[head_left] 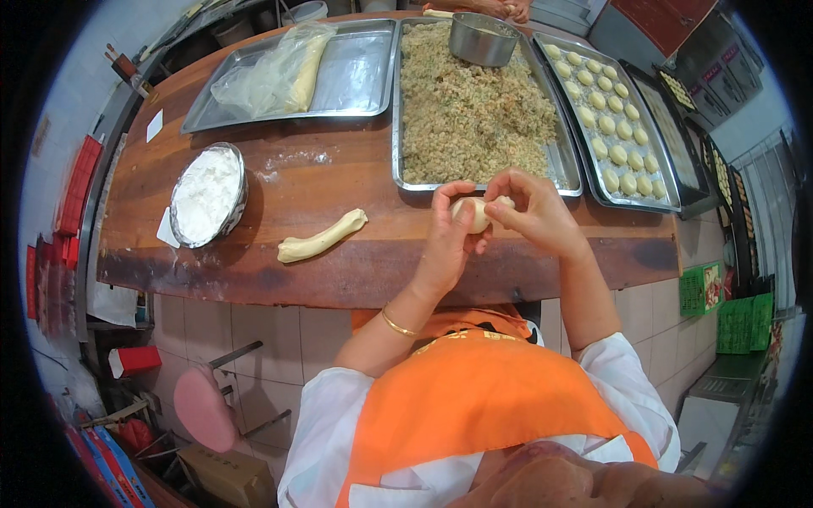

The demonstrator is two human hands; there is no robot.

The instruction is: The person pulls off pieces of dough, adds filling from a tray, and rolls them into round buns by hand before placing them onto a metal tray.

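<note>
Over the table's front edge, just below the tray of filling, both hands are around one pale dough ball. My left hand cups it from the left with curled fingers. My right hand pinches the dough at its right side, where a small nub sticks out. A rope of dough lies on the wooden table to the left of my hands. Nearest beyond them is a metal tray spread with crumbly brownish filling, and a round metal container rests on its far end.
At the left stands a bowl of white flour. Another metal tray holds dough under clear plastic. To the right, a tray carries rows of small round dough pieces. A pink stool stands below the table. Another person's hands show at the far edge.
</note>
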